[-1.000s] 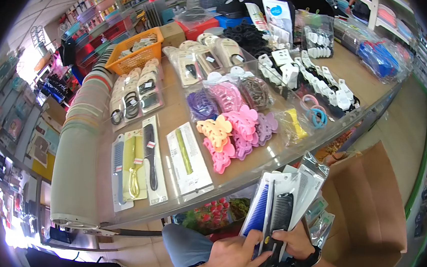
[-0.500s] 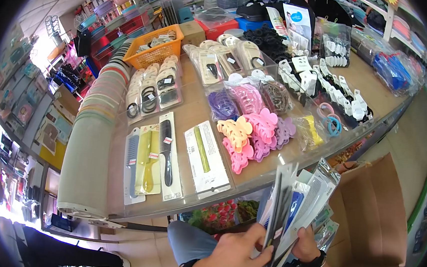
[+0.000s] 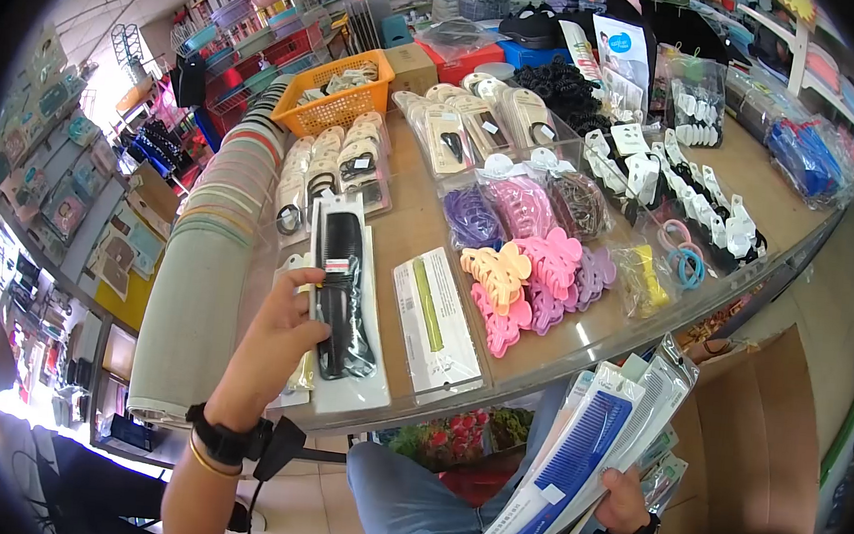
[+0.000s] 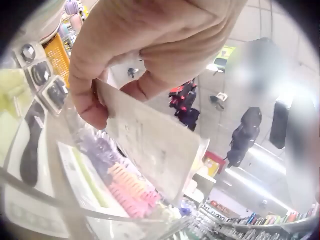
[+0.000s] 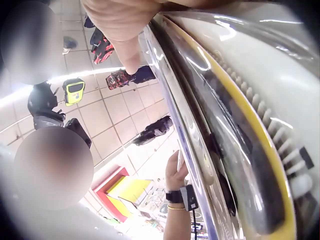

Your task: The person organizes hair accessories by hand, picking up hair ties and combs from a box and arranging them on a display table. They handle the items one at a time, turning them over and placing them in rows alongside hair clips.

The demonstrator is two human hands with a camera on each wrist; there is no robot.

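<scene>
Black comb (image 3: 342, 306), pinched by the left grip (image 3: 276, 340), has moved from the bundle (image 3: 572, 464) (right grip (image 3: 624, 503) clasping) over the near-left packs (image 3: 365, 398).

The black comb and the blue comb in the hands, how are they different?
The left hand holds the black comb; the right hand holds the blue comb with other packs. The black comb is over the table; the blue comb is off its near edge. Both are plastic-wrapped.

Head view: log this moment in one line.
left hand: holds black comb pack above table | right hand: holds packaged combs
</scene>
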